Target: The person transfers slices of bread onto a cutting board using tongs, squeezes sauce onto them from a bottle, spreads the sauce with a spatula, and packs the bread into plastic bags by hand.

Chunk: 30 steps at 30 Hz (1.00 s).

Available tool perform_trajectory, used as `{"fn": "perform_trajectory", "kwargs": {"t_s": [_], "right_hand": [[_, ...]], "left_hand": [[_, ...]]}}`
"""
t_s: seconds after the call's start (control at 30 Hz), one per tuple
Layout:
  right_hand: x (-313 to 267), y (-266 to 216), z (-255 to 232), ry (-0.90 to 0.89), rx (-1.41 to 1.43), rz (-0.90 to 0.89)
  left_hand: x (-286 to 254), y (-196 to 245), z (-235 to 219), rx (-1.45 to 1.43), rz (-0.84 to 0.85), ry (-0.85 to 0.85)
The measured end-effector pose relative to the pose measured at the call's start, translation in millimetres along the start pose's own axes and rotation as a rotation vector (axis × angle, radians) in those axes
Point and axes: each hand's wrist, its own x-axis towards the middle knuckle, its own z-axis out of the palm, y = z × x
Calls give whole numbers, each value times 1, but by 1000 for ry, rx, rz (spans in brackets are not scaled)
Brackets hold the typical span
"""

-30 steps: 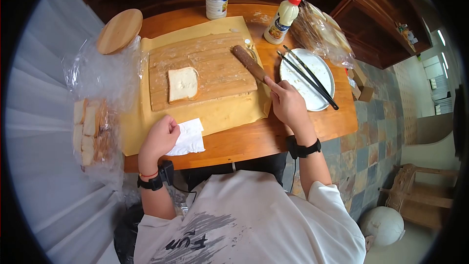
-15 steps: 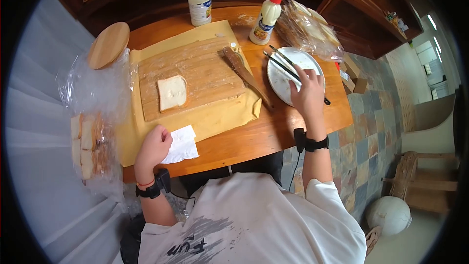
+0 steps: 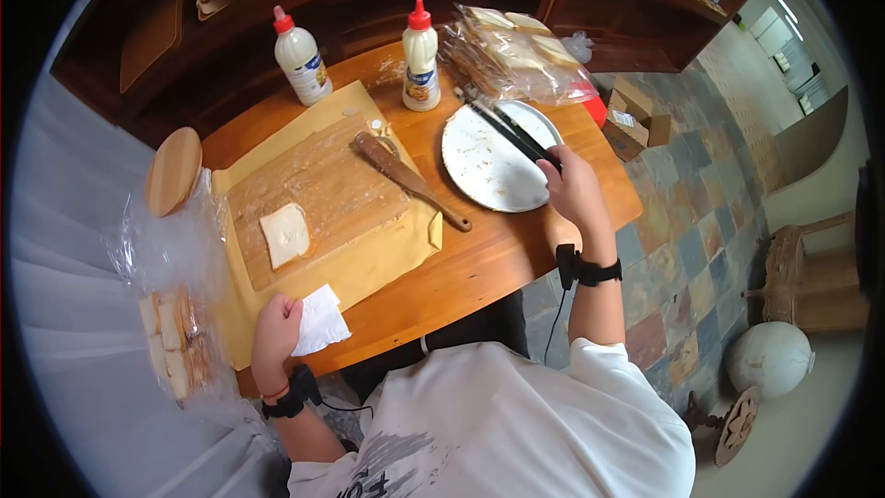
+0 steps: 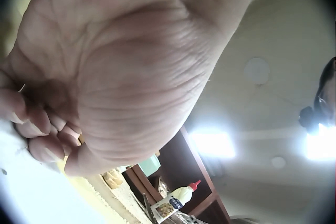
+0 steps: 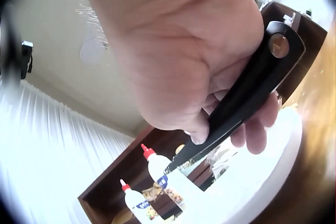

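The right hand (image 3: 579,192) was over the plate with its fingers off the black tool (image 3: 521,140); now its fingers and thumb are clamped round the tool's handle, so that hand is taken up and the spatula (image 3: 401,173) lies free. Taking the plate (image 3: 489,189) as a clock face, the tool crosses its rim at 11 o'clock and the hand is at 4; the tool is perhaps a pair of tongs.

The left hand (image 3: 277,332) has its fingers curled against the napkin (image 3: 323,321); whether they pinch it, I cannot tell. The bread slice (image 3: 286,235) lies flat on the board (image 3: 341,194), towards its 7 o'clock.

Room round the tool is tightest at the plate's 10 to 12, with a bottle (image 3: 421,83) and bagged bread (image 3: 525,55) near. The spatula's handle end sits at 7, just beside the plate. Bare table (image 3: 498,258) opens at 6, running to the near edge.
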Motion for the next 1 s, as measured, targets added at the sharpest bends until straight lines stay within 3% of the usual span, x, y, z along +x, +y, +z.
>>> {"fn": "perform_trajectory", "kwargs": {"t_s": [0.03, 0.1, 0.13, 0.2, 0.23, 0.43, 0.53, 0.7, 0.87, 1.0], "right_hand": [[-4, 8, -5, 6, 4, 5], [-13, 26, -14, 79, 320, 85], [-18, 35, -19, 87, 326, 90], [-30, 55, -28, 204, 345, 138], [-36, 60, -31, 297, 274, 125], [-59, 87, -58, 327, 96, 245], [-62, 95, -60, 320, 62, 265], [-60, 87, -66, 297, 115, 298], [-59, 90, -71, 276, 125, 303], [-64, 91, -76, 252, 165, 324]], "left_hand": [[1, -4, 1, 6, 6, 0], [6, -12, 4, -57, -25, 7], [6, -2, 2, -48, -17, 7], [1, 25, -6, 140, -236, -121], [-2, 35, -6, 151, -228, -121], [-11, 69, 6, 287, -51, 5], [-9, 123, 12, 230, 57, 48], [13, 225, 31, 209, 478, -70], [35, 329, 53, 193, 720, -160], [78, 393, 82, 297, 881, -13]]}}
